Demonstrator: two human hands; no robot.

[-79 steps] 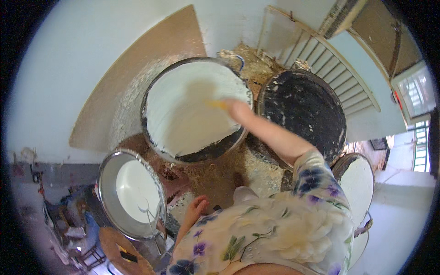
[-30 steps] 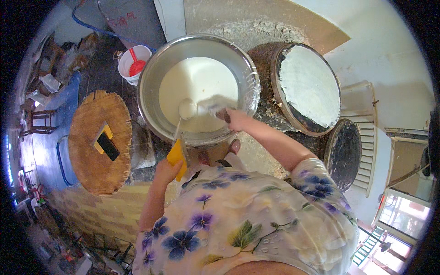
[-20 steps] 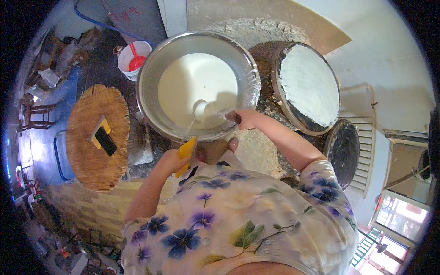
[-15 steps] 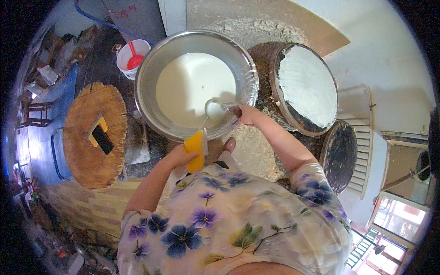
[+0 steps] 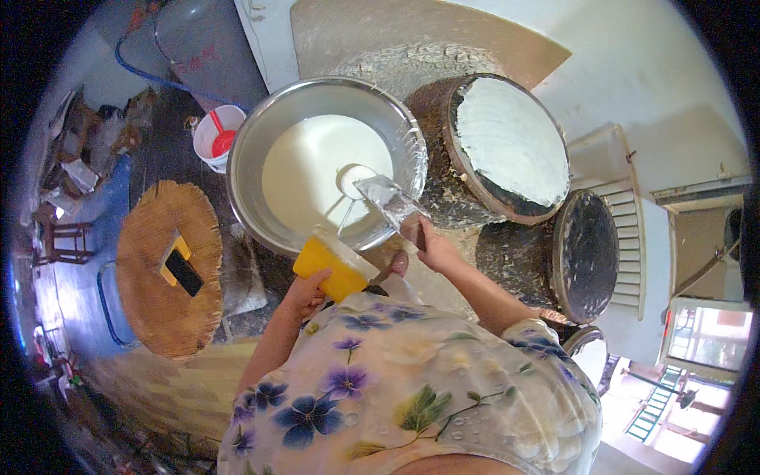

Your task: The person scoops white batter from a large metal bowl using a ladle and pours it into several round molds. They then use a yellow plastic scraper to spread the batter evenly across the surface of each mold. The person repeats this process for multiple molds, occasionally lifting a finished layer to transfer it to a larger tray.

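A large steel basin (image 5: 252, 178) holds creamy white batter (image 5: 317, 150). My right hand (image 5: 438, 250) is closed on the broad metal handle of a ladle (image 5: 388, 203); its round, white-coated end is over the batter. My left hand (image 5: 305, 294) grips a yellow scraper (image 5: 332, 267) at the basin's near rim. The scraper's upper edge is smeared white. Thin white strands show between the ladle and the scraper; I cannot tell which they run from. Right of the basin, a round drum-like griddle (image 5: 513, 146) carries a white layer spread over most of its top.
A second dark round griddle (image 5: 587, 257) stands at the right, with part of another white-topped one (image 5: 587, 356) below. On the left, a round wooden board (image 5: 150, 293) bears a black phone-like slab (image 5: 184, 273) on a yellow piece. A white bucket (image 5: 207, 150) holds a red dipper (image 5: 222, 142).
The ladle has turned so its broad handle shows more. The yellow scraper has tilted from upright to slanting. The view has shifted, with the basin now slightly lower and further left.
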